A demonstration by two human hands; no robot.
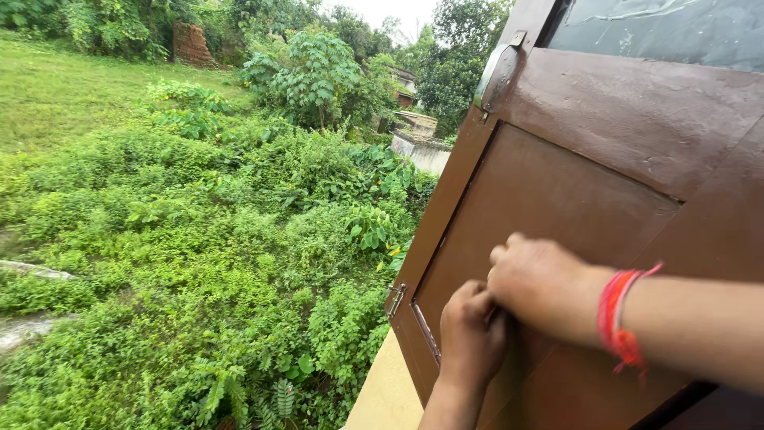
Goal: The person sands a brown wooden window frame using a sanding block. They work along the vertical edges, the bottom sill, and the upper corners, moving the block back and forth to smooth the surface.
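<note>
— What are your hands doing?

— My left hand (471, 334) is curling into a loose fist against the brown wooden shutter (573, 199), pressing on its lower panel. My right hand (539, 283), fingers bent closed, is resting on the panel just above it, touching it. I cannot tell whether either is gripping anything.

— And around them?

— A red thread (619, 318) is circling my right wrist; a metal latch (395, 299) is sitting just left of my hands, green bushes (239, 239) beyond.
</note>
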